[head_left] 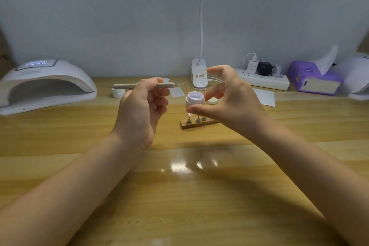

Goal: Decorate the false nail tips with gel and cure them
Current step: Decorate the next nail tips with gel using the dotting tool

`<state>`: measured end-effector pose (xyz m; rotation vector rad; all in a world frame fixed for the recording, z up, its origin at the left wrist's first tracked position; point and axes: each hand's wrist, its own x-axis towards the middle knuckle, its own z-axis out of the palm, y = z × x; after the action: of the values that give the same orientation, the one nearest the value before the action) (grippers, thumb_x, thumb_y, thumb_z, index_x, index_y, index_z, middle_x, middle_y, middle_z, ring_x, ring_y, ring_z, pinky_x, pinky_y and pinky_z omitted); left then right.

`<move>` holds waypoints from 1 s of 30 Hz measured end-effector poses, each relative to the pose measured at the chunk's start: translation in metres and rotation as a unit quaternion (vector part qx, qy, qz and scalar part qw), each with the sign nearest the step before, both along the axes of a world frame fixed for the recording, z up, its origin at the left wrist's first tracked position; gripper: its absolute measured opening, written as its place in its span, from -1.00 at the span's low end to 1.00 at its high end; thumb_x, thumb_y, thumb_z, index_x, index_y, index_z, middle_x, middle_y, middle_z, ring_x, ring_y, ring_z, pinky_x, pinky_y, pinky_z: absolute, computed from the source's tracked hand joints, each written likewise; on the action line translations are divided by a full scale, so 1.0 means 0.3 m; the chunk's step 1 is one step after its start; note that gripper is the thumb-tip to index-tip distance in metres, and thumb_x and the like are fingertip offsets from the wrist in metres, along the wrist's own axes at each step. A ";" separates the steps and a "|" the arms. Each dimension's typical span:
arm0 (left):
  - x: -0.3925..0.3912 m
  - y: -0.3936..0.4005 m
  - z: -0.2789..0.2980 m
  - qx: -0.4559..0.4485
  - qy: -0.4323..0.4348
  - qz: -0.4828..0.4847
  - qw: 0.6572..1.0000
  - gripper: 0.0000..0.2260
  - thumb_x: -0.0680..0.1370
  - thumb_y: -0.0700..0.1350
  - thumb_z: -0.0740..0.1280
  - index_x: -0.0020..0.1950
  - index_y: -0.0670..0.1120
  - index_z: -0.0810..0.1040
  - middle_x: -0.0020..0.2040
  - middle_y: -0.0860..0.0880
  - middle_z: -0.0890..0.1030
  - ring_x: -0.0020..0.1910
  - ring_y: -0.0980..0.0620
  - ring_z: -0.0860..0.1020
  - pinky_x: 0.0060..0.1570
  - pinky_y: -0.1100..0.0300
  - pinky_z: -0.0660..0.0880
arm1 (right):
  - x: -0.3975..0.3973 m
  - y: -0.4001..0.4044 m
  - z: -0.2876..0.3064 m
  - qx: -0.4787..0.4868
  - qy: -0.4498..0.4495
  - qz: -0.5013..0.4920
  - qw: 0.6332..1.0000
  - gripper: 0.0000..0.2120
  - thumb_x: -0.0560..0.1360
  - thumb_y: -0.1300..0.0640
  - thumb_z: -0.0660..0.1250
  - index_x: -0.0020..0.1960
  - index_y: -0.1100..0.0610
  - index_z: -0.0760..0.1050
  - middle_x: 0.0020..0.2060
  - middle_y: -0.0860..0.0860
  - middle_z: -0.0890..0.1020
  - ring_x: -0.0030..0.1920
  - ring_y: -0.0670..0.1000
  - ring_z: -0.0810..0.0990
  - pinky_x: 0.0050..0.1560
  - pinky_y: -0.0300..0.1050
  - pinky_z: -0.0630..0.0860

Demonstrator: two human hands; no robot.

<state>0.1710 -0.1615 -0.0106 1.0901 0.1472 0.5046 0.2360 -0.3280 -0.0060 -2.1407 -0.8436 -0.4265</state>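
Observation:
My left hand (pixel 142 106) grips a beige gel pen tool (pixel 127 86), held level with its thin metal tip pointing right. Between thumb and middle finger, my right hand (pixel 229 98) pinches a small open white gel jar (pixel 194 101) in the air, the index finger raised above it. Just below the jar stands a wooden nail-tip holder (pixel 197 123) with small metal stands; one stand at the left carries a pale nail tip (pixel 189 115). A white curing lamp (pixel 46 84) sits at the far left, its display lit.
A white lid (pixel 118 93) lies behind the left hand, another lid (pixel 212 101) behind the jar. Paper squares (pixel 264 97) lie on the wooden table (pixel 179 185). A desk lamp base (pixel 198 75), power strip (pixel 261 80) and purple tissue box (pixel 313 78) line the back wall.

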 end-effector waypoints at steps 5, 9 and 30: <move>0.002 0.006 -0.004 -0.002 -0.024 -0.019 1.000 -0.73 0.56 -0.22 0.16 -0.21 -0.09 0.61 -0.36 -0.02 0.58 -0.39 0.10 0.50 -0.31 0.25 0.42 | 0.040 -0.021 0.004 -0.016 -0.024 -0.028 0.999 -0.16 0.26 -0.17 0.55 0.39 0.09 0.27 -0.12 -0.11 0.61 -0.04 -0.07 0.56 0.03 -0.11 0.53; 0.002 0.011 -0.009 -0.002 -0.036 -0.026 0.999 -0.72 0.55 -0.23 0.15 -0.20 -0.10 0.63 -0.35 -0.02 0.58 -0.37 0.10 0.51 -0.30 0.26 0.45 | 0.094 -0.043 -0.008 -0.004 -0.001 -0.054 0.999 -0.24 0.31 -0.07 0.55 0.38 0.07 0.27 -0.12 -0.15 0.53 -0.19 -0.17 0.49 -0.21 -0.38 0.41; -0.001 0.001 -0.023 -0.030 -0.032 -0.034 0.998 -0.59 0.53 -0.29 0.12 -0.36 -0.06 0.67 -0.34 -0.02 0.58 -0.34 0.11 0.51 -0.24 0.26 0.45 | 0.275 -0.189 -0.170 0.031 0.204 -0.160 0.965 -0.28 0.35 0.05 0.54 0.39 0.06 0.27 -0.11 -0.11 0.55 -0.05 -0.06 0.50 -0.03 -0.11 0.37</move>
<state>0.1706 -0.1610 -0.0176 1.0163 0.0696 0.4711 0.3185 -0.3848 -0.0571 -2.2031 -0.2501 -0.1565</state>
